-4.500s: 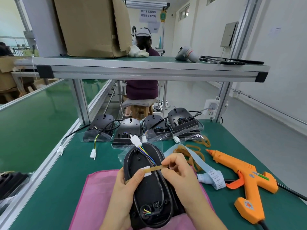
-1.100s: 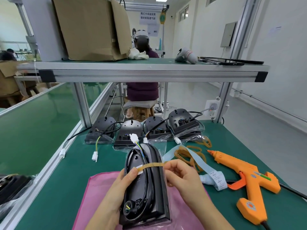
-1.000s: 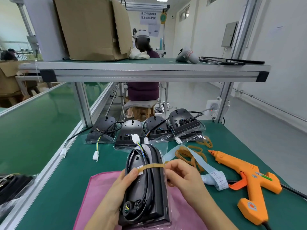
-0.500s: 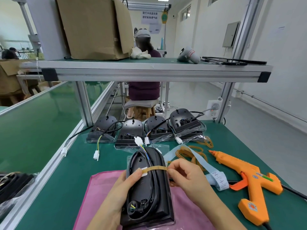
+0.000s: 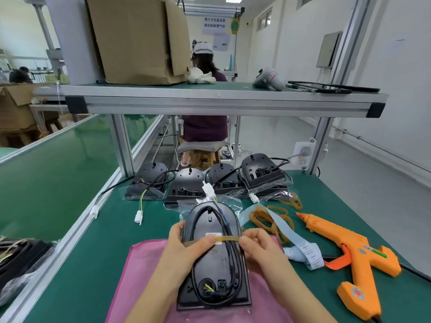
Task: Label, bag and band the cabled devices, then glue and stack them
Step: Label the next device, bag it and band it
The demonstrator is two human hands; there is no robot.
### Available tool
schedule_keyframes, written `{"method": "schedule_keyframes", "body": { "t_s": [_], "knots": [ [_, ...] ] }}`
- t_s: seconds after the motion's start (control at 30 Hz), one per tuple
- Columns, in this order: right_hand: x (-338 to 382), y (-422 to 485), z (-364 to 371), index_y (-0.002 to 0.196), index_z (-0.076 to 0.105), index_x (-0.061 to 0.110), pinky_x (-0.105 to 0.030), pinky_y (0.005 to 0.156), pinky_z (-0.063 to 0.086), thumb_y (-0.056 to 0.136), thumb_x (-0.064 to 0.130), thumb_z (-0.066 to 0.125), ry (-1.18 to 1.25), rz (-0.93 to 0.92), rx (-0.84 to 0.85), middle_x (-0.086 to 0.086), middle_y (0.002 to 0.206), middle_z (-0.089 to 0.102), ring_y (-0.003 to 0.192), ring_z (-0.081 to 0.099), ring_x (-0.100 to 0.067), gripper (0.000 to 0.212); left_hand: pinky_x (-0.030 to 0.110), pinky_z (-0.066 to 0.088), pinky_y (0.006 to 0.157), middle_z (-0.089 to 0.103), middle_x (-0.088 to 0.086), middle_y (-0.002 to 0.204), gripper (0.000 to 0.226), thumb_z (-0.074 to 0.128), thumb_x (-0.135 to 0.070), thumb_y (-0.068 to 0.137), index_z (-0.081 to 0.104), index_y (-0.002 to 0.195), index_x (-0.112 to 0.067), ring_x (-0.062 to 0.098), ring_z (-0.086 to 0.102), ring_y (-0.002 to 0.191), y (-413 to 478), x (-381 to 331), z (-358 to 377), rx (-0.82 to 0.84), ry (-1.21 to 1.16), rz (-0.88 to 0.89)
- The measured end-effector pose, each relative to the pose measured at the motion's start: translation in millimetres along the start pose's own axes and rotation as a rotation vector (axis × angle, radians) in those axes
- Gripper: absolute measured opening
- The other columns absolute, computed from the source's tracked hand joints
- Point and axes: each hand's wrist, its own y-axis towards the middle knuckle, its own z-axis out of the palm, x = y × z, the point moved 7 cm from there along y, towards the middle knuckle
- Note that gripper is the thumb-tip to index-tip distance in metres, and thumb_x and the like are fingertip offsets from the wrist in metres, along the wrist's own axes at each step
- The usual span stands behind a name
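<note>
I hold the black device (image 5: 215,259) flat over the pink cloth (image 5: 142,273) at the near edge of the green table (image 5: 93,259), its rounded end pointing away from me and its black cable looped along the top face. My left hand (image 5: 186,250) curls round the left edge, thumb pressed on top where the rubber band (image 5: 229,239) crosses. My right hand (image 5: 258,250) sits at the right edge, fingers curled and pinching the band there; the band runs taut across the device over a small white label. A clear bag (image 5: 229,202) shows round the far end, with the white connector (image 5: 208,190) poking out. Loose rubber bands (image 5: 261,216) and a strip of labels (image 5: 283,227) lie just right, the orange glue gun (image 5: 349,250) beyond them. Four bagged devices (image 5: 186,183) stand in a row at the back.
</note>
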Motion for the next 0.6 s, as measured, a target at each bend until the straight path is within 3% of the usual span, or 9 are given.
{"method": "schedule_keyframes", "body": {
  "t_s": [0.07,0.13,0.23,0.27,0.4,0.5,0.6],
  "knots": [
    [-10,1,12,0.113,0.061,0.012,-0.03,0.066,0.056,0.078,0.028,0.076,0.153,0.125,0.052,-0.009,0.105,0.071,0.086,0.069,-0.021,0.041,0.016,0.054,0.063,0.075,-0.005,0.085,0.083,0.09,-0.026,0.064,0.039,0.129,-0.031,0.004,0.071,0.077,3,-8,3,-0.002,0.092,0.082],
    [-10,1,24,0.114,0.066,0.005,-0.036,0.072,0.059,0.079,0.024,0.069,0.294,0.167,0.107,-0.018,0.111,0.071,0.095,0.07,-0.028,0.039,0.008,0.049,0.06,0.074,-0.015,0.081,0.088,0.088,-0.021,0.066,0.032,0.132,-0.036,-0.005,0.068,0.075,6,-13,7,0.038,0.152,0.142],
    [-15,4,26,0.113,0.064,-0.006,-0.052,0.095,0.052,0.077,0.024,0.065,0.47,0.197,0.009,-0.027,0.111,0.068,0.106,0.065,-0.04,0.047,0.005,0.046,0.075,0.059,-0.024,0.115,0.105,0.09,-0.024,0.064,0.021,0.139,-0.046,-0.018,0.058,0.096,4,-19,9,0.099,0.19,0.169],
    [-18,5,26,0.114,0.063,-0.007,-0.055,0.099,0.048,0.078,0.025,0.064,0.517,0.208,-0.024,-0.029,0.112,0.067,0.108,0.063,-0.043,0.049,0.005,0.044,0.078,0.056,-0.024,0.118,0.108,0.09,-0.026,0.062,0.019,0.141,-0.047,-0.019,0.055,0.101,3,-19,8,0.124,0.189,0.152],
    [-27,4,30,0.121,0.063,-0.001,-0.053,0.101,0.045,0.08,0.03,0.057,0.653,0.203,-0.09,-0.026,0.116,0.067,0.11,0.063,-0.04,0.051,0.02,0.052,0.082,0.074,-0.007,0.105,0.102,0.08,-0.021,0.064,0.021,0.146,-0.038,0.01,0.069,0.1,-7,-14,-5,0.231,0.077,0.045],
    [-29,1,34,0.125,0.06,0.002,-0.052,0.098,0.046,0.083,0.034,0.053,0.755,0.196,-0.102,-0.024,0.119,0.066,0.111,0.063,-0.039,0.054,0.037,0.052,0.094,0.072,-0.002,0.114,0.079,0.075,-0.025,0.063,0.045,0.137,-0.025,0.017,0.068,0.107,-19,-2,-18,0.257,0.012,-0.026],
    [-34,-1,35,0.134,0.052,0.005,-0.057,0.108,0.036,0.094,0.034,0.047,0.837,0.203,-0.136,-0.021,0.126,0.063,0.119,0.057,-0.04,0.05,0.041,0.058,0.08,0.073,0.006,0.109,0.069,0.079,-0.026,0.059,0.06,0.124,-0.012,0.024,0.071,0.093,-30,20,-21,0.272,-0.132,-0.093]
  ]
}}
